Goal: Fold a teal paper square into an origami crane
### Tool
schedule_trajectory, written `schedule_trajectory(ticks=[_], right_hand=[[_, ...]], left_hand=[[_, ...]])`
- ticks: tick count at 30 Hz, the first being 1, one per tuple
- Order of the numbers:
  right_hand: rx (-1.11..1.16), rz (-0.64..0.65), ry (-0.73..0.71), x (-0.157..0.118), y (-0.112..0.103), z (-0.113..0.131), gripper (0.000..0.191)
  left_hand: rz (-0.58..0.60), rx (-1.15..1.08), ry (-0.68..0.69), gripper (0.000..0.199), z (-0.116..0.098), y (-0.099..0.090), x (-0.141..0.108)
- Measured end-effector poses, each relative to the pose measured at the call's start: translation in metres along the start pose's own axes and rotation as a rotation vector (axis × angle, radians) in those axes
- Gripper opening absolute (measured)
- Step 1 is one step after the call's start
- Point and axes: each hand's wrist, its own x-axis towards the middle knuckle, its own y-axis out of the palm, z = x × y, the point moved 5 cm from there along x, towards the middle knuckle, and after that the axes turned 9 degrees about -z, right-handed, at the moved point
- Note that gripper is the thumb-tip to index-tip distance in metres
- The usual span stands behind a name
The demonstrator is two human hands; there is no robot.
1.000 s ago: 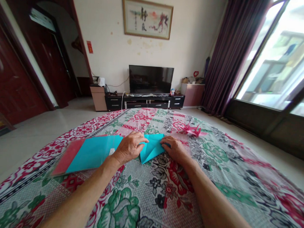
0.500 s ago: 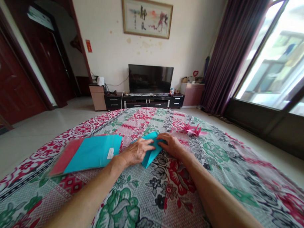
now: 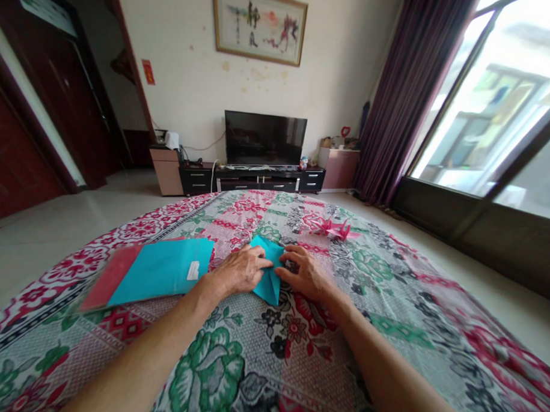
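Observation:
A folded sheet of blue origami paper (image 3: 267, 282) lies on the table in front of me, its lower corner pointing toward me. My left hand (image 3: 242, 270) holds its left side, the index finger stretched across the middle and the other fingers curled. At the right edge, my right hand (image 3: 303, 271) grips the paper between bent fingers and thumb. Some of the folds are hidden under the fingers. To the left lies a clear packet of blue and red paper (image 3: 162, 271) with a white label. Pink folded paper cranes (image 3: 337, 229) stand beyond my right hand.
A patterned red, green and grey tablecloth (image 3: 210, 372) covers the round table. Past its far edge are a low black TV cabinet (image 3: 258, 180) and a television (image 3: 264, 139). A purple curtain (image 3: 396, 102) hangs beside the window at the right.
The blue paper has been turned, so its near corner now points slightly right instead of left. My right hand has slid down along its right edge. The whole view has shifted a little.

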Motion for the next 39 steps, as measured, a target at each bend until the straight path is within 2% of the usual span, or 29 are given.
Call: schedule_trajectory(ticks=[5, 12, 23, 29, 39], right_hand=[[-0.023, 0.053, -0.035, -0.003, -0.001, -0.001, 0.032], [0.007, 0.072, -0.114, -0.005, 0.0, -0.008, 0.036], [0.056, 0.051, -0.154, -0.007, -0.003, -0.013, 0.041], [0.052, 0.039, -0.215, -0.014, -0.006, 0.002, 0.032], [0.005, 0.072, -0.222, -0.02, -0.006, 0.01, 0.036]], left_hand=[[-0.019, 0.053, -0.027, 0.032, 0.006, -0.001, 0.006], [-0.057, 0.018, 0.084, 0.033, 0.008, 0.001, 0.009], [0.021, -0.16, -0.024, 0.033, 0.014, 0.007, 0.001], [0.033, -0.254, -0.064, 0.037, 0.02, 0.008, -0.003], [0.084, -0.307, -0.102, 0.04, 0.03, 0.006, 0.003]])
